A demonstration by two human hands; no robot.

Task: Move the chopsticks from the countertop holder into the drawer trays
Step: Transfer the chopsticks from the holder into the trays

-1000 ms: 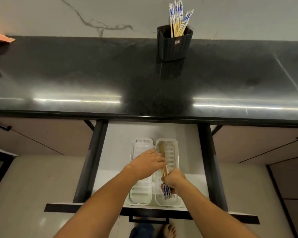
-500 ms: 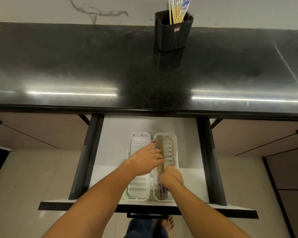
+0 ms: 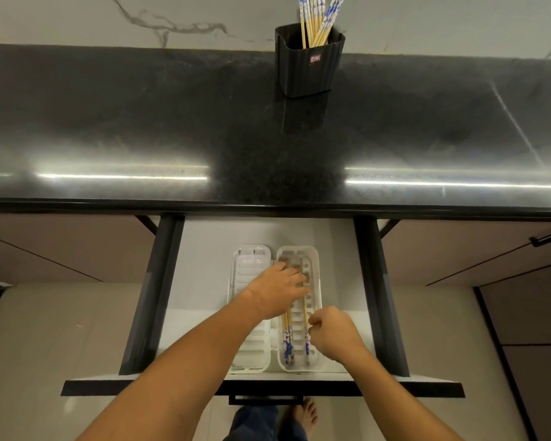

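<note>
A black ribbed holder (image 3: 309,63) stands at the back of the dark countertop, with several blue-and-white patterned chopsticks (image 3: 315,20) upright in it. Below, the drawer (image 3: 204,281) is pulled out and holds two white slotted trays side by side. The left tray (image 3: 248,268) has no chopsticks visible in it. A few chopsticks (image 3: 288,342) lie lengthwise in the right tray (image 3: 316,262). My left hand (image 3: 277,291) reaches across both trays, its straight fingers resting on those chopsticks. My right hand (image 3: 331,335) is curled at the right tray's edge, its fingertips pinching the rightmost chopstick (image 3: 306,343).
Black drawer rails (image 3: 153,291) run down both sides, and the drawer front with its handle (image 3: 264,399) is nearest me. The countertop edge (image 3: 268,208) overhangs the drawer's back. A cabinet handle (image 3: 547,238) sticks out at right. My bare foot (image 3: 306,415) shows below.
The chopsticks held in my right hand now lie spread in the right tray. My right hand has shifted to the tray's right edge, and my left hand has slid farther back along the chopsticks.
</note>
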